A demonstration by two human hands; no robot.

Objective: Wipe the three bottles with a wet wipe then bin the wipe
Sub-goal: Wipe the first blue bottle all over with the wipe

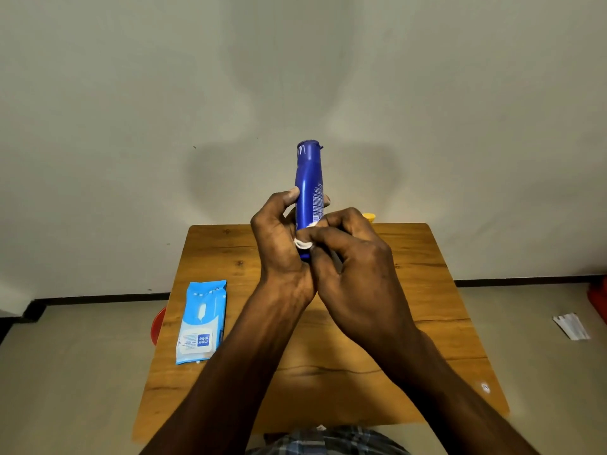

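overhead, left hand gripping blue bottle, right hand pinching wipe; "mee mee" pack

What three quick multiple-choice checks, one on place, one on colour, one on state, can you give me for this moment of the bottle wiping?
1. Where does the wet wipes pack lie?
A. on the wooden table's left part
B. on the floor
C. in the left hand

2. What colour is the held bottle?
A. red
B. blue
C. green

3. What is the right hand doing?
A. resting flat on the table
B. hanging idle
C. pressing a white wipe to the bottle's lower part

Answers: 1 A, the pack lies flat near the table's left edge. 2 B, its body and cap are blue. 3 C, the wipe shows under its fingers while the left hand grips the bottle.
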